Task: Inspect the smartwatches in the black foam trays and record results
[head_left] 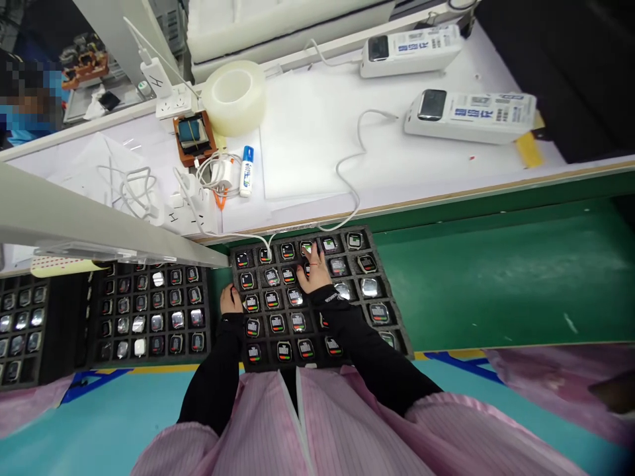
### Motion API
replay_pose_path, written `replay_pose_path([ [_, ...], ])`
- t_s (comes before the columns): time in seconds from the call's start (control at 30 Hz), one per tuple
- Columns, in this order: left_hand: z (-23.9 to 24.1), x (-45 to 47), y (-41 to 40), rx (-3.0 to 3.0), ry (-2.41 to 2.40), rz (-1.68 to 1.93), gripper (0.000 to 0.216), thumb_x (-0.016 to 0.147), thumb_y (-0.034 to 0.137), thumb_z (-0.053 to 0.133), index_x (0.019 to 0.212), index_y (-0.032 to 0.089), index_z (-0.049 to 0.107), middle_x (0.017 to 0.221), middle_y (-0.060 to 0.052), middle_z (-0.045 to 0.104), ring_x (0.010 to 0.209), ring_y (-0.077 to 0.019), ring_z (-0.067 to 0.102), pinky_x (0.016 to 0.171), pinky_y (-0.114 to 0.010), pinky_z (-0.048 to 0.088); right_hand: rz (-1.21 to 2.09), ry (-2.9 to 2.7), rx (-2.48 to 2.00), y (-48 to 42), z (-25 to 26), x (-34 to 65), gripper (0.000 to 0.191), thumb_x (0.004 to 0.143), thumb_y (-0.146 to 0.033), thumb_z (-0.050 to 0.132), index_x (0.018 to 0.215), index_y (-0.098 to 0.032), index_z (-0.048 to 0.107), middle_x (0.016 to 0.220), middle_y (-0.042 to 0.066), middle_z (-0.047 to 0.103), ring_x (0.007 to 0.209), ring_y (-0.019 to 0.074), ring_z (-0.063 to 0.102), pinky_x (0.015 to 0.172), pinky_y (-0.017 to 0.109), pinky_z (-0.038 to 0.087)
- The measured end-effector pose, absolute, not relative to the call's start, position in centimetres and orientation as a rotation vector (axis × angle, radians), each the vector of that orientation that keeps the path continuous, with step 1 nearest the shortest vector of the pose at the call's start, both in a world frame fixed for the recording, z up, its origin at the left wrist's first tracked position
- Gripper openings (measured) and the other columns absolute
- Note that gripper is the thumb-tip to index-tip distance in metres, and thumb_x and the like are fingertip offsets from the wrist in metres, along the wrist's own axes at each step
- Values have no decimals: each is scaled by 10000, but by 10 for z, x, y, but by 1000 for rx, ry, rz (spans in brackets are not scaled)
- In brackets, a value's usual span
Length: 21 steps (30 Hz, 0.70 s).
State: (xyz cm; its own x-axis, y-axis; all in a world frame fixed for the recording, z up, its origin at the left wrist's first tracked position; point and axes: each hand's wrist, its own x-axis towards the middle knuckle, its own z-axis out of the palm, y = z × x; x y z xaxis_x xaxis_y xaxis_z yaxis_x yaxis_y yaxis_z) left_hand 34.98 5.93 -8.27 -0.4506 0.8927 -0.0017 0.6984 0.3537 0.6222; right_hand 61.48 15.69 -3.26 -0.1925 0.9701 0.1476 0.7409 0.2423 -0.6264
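A dark grey foam tray (373, 231) lies in front of me, its compartments holding several square smartwatches. Many of their screens are lit with white text and a red and green bar. My right hand (314, 272) is over the upper middle of the tray, fingers apart, with fingertips touching a smartwatch (306, 246) in the top row. Its palm partly covers the watch below. At the tray's left edge, my left hand (231, 301) has its fingers around the rim. A white charging cable (233, 235) runs to a watch (265, 255) in the top row.
More watch trays (149, 291) stand to the left, beyond a slanting white post (99, 208). On the shelf are a tape roll (213, 106), a glue bottle (247, 173), chargers (223, 173) and two white boxed devices (411, 51). Green bench surface (496, 277) extends right. Another person (30, 106) is upper left.
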Motion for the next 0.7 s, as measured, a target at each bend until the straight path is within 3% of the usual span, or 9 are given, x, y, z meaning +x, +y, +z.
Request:
replay_pose_path([
  [0.47,-82,349,62,1389,2318,811,427,876,379,321,1036,116,618,1016,-152,635,955,-231,588,877,-362,461,429,-2151,-1545,161,-54,634,825,858,-238,397,1441,17,-128,1396,188,395,1369,285,230,1115,533,237],
  [0.7,-81,349,64,1366,2315,806,419,862,366,329,1032,113,617,1019,-154,636,967,-239,587,886,-368,458,306,-2029,-1682,165,-57,663,780,883,-259,367,1447,12,-99,1388,197,403,1340,297,292,1107,546,237],
])
